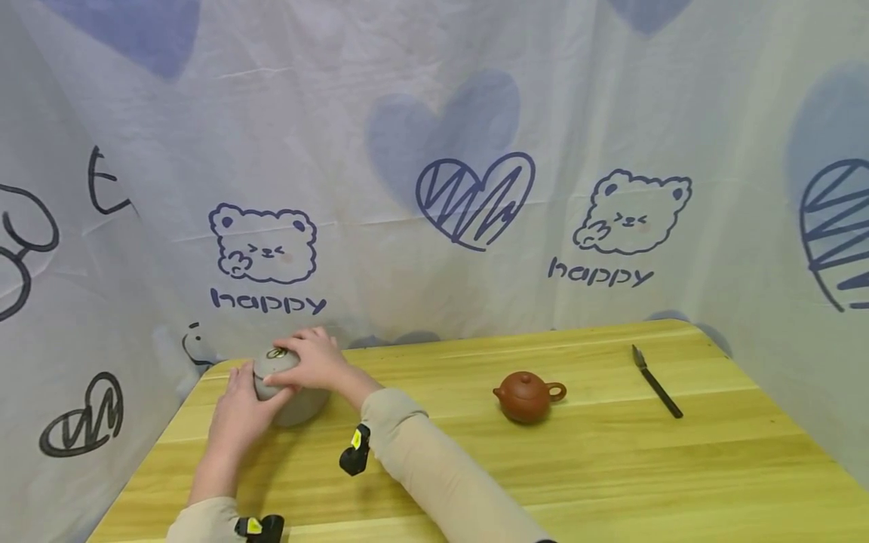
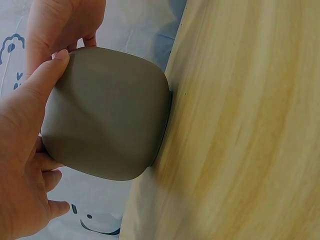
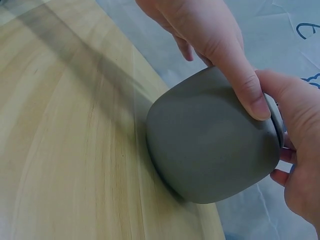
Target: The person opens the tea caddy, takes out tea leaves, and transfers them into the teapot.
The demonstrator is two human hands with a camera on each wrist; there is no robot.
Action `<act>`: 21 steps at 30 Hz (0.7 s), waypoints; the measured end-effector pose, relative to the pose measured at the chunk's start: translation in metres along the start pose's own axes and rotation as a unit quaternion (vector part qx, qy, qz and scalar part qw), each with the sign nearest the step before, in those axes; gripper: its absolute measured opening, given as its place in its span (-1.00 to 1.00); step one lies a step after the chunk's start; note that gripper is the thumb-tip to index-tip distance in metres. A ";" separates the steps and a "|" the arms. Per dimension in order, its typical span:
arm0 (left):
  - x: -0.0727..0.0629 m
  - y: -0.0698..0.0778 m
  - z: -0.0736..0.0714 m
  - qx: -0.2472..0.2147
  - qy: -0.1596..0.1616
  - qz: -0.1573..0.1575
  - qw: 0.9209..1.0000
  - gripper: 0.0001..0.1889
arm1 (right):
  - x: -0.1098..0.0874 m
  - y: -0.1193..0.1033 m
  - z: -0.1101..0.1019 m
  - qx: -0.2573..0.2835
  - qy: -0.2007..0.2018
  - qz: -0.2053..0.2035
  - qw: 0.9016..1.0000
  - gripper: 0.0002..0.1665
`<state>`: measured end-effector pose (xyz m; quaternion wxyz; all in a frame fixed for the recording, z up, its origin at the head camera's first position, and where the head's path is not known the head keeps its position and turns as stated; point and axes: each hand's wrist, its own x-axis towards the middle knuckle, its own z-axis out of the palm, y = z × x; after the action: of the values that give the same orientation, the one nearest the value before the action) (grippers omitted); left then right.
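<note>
A grey rounded jar [image 1: 302,409] stands at the table's far left, its smooth body [image 2: 107,115] large in the left wrist view. On top is a matching grey lid [image 1: 274,363] with a small dark-gold mark. My left hand [image 1: 239,413] grips the jar's upper part from the near left, its thumb lying on the body. From the right, my right hand [image 1: 317,362] holds the lid between thumb and fingers. The right wrist view shows a dark gap between the lid's edge [image 3: 275,116] and the body [image 3: 210,140]. The jar's inside is hidden.
A reddish-brown clay teapot [image 1: 525,398] stands right of centre, handle to the right. Further right lies a dark-handled knife [image 1: 657,383] with a short blade. Printed white cloth [image 1: 434,302] hangs behind the wooden table [image 1: 597,467] and at both sides.
</note>
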<state>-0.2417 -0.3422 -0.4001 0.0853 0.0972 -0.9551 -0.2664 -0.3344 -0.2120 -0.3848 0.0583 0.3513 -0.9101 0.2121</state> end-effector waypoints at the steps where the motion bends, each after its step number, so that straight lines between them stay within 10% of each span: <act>1: 0.000 0.000 0.000 0.000 0.001 0.001 1.000 0.18 | 0.000 0.000 0.000 -0.003 -0.001 0.001 1.000 -0.14; 21: 0.006 -0.005 -0.010 0.029 -0.016 0.026 0.999 0.21 | -0.009 0.016 -0.011 -0.052 -0.004 -0.014 0.999 -0.11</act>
<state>-0.2449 -0.3531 -0.3933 0.0741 0.0705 -0.9660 -0.2373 -0.3390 -0.1909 -0.3824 0.0757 0.3616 -0.9150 0.1620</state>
